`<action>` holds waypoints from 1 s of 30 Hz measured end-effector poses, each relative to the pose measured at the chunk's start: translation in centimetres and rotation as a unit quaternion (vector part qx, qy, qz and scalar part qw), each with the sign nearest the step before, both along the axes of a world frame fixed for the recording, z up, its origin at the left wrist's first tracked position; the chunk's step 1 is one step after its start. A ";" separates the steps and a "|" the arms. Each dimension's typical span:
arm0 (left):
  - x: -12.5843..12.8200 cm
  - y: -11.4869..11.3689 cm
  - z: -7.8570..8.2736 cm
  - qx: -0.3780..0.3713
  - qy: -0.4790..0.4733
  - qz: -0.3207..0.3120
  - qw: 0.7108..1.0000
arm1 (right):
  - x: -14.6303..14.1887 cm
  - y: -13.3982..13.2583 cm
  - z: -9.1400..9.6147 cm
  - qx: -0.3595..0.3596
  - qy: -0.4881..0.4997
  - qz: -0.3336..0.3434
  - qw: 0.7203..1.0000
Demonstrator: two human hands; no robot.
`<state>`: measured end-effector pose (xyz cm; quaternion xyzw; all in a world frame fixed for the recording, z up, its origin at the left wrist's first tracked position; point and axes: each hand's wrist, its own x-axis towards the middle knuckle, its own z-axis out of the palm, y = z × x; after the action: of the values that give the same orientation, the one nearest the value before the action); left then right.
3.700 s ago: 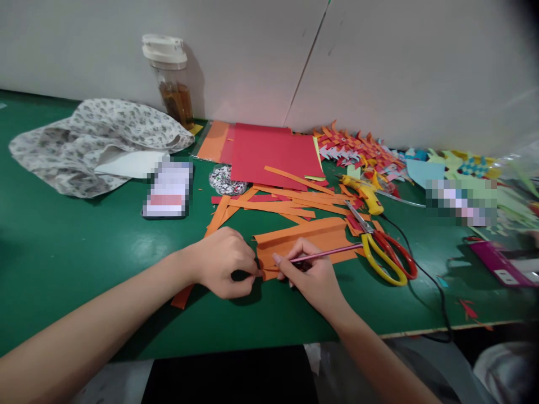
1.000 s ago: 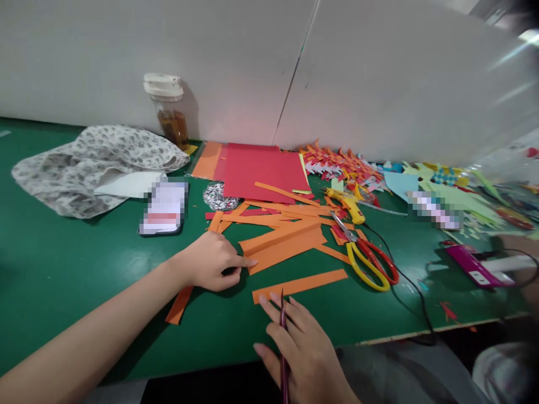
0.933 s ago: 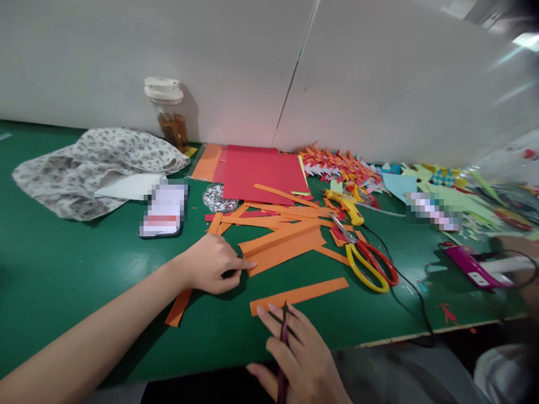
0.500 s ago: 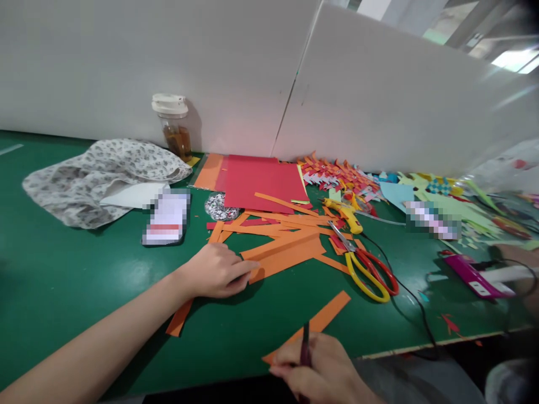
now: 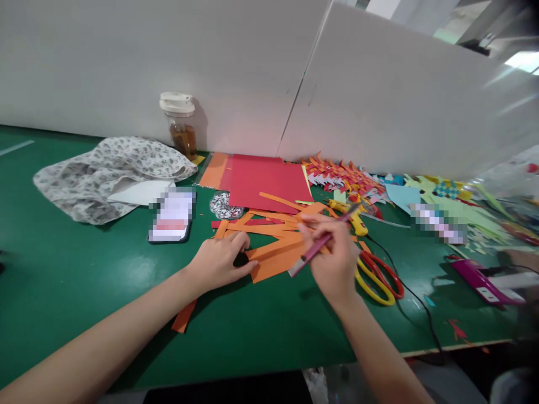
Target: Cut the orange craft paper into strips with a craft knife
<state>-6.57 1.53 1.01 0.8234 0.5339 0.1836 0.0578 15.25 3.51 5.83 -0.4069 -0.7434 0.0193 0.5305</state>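
Observation:
Folded orange paper [image 5: 272,258] lies on the green table, and my left hand [image 5: 219,261] rests at its left end. The thumb touches the paper's edge, held apart from the bent index finger; nothing is in this hand. My right hand [image 5: 334,258] is above the paper's right end, its fingers closed around a slim purple cutter knife [image 5: 318,246]. The knife slants, with its silver-grey end low and to the left. Just past the right fingertips is an orange strip [image 5: 315,209]; whether they touch it is unclear. Loose orange strips [image 5: 259,229] lie behind the folded paper.
Yellow-and-red-handled scissors [image 5: 379,280] and a yellow glue gun [image 5: 357,221] with a black cord lie right. Red sheets [image 5: 267,182] are behind. On the left are a phone [image 5: 172,219], patterned cloth [image 5: 113,168] and a lidded drink cup [image 5: 181,132]. A purple device [image 5: 480,280] sits far right.
My right hand has moved from the near table edge up to the folded paper, carrying the knife. The orange strip beneath it is gone from that edge. My left index finger has bent back.

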 end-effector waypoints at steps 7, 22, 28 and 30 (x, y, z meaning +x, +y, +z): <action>0.3 0.0 0.0 -0.036 -0.053 -0.050 0.997 | 1.0 -3.1 -2.6 -0.217 -0.115 0.048 0.968; 0.2 -0.5 0.4 -0.091 -0.159 -0.097 0.978 | 1.5 -9.2 -4.3 -0.129 -0.237 0.021 0.963; 0.7 -0.8 0.6 -0.112 -0.145 -0.100 0.978 | 1.1 -9.6 -5.0 -0.133 -0.229 0.041 0.963; 0.8 -0.8 0.7 -0.123 -0.129 -0.109 0.978 | 1.0 -9.7 -4.9 -0.142 -0.227 0.052 0.962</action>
<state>-5.77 0.74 1.73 0.8326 0.4476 0.2137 0.2465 16.29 -6.22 0.96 -0.4322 -0.8543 0.0592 0.2825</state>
